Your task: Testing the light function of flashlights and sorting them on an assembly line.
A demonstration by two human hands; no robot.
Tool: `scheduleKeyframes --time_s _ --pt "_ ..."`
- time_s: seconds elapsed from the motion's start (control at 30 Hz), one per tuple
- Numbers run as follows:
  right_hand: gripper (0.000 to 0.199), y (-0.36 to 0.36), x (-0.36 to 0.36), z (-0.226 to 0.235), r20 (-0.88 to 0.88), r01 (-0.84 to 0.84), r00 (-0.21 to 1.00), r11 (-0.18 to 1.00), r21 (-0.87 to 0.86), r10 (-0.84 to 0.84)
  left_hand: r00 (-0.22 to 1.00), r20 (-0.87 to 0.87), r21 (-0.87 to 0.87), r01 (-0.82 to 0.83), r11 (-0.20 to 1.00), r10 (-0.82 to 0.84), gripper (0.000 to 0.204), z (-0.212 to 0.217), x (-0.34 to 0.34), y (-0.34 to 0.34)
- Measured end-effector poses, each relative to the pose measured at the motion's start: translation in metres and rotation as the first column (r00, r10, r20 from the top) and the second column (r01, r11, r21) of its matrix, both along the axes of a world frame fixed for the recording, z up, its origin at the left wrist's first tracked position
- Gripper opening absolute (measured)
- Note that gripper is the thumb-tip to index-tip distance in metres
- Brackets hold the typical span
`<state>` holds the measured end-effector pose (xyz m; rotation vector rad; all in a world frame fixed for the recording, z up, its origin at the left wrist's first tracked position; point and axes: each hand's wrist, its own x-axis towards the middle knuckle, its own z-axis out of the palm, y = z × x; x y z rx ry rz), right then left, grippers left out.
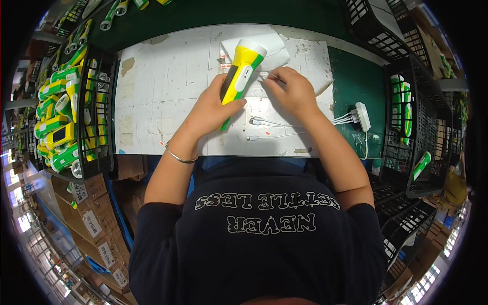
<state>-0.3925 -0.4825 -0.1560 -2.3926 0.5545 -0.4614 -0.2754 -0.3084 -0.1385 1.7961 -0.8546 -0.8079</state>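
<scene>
Nearest the camera, the person's dark shirt fills the lower frame, with both bare forearms reaching forward over a worn white work mat (162, 86); a thin metal bangle (179, 156) circles the left wrist. Left hand (213, 109) is wrapped around the handle of a yellow and green flashlight (240, 76), fingers closed on its lower half, so that the white lens end tilts up and away over the mat. Right hand (294, 94) sits just beside the flashlight, fingertips pinched together on a small thin item against the mat; what that item is cannot be told. Just behind the flashlight head lies a white sheet (274, 48). Between the two hands and to the right, white cables (269, 124) run across the mat to a white charger hub (363, 116) at its right edge. Black wire crates stand on either side: the left crate (101, 107) is packed with matching flashlights, and the right crate (427, 122) holds only a few.
</scene>
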Motion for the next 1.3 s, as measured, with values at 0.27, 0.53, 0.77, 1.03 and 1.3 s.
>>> scheduleKeyframes --time_s 0.27,0.53,0.77,1.03,1.3 --pt "0.018 -0.015 -0.023 0.024 0.065 -0.106 0.994 0.665 0.74 0.086 0.998 -0.035 0.027 0.051 0.998 -0.05 0.059 0.009 -0.019 -0.022" --pt "0.018 -0.011 -0.025 0.02 0.063 -0.026 0.997 0.612 0.791 -0.04 0.939 0.34 -0.013 0.058 0.998 -0.05 0.057 0.006 -0.025 -0.019" --pt "0.02 0.002 -0.024 0.017 0.066 0.002 0.994 0.626 0.78 -0.086 0.811 0.582 -0.02 -0.058 0.998 0.059 0.056 0.006 -0.031 -0.016" --pt "0.019 0.003 -0.027 0.013 0.109 -0.031 0.99 0.604 0.796 -0.093 0.817 0.576 0.012 -0.012 1.0 0.003 0.056 0.001 -0.032 -0.018" --pt "0.037 0.017 -0.037 0.051 0.169 -0.068 0.986 0.912 0.404 -0.001 0.895 -0.445 -0.383 -0.234 0.894 0.044 0.053 0.024 -0.016 -0.039"
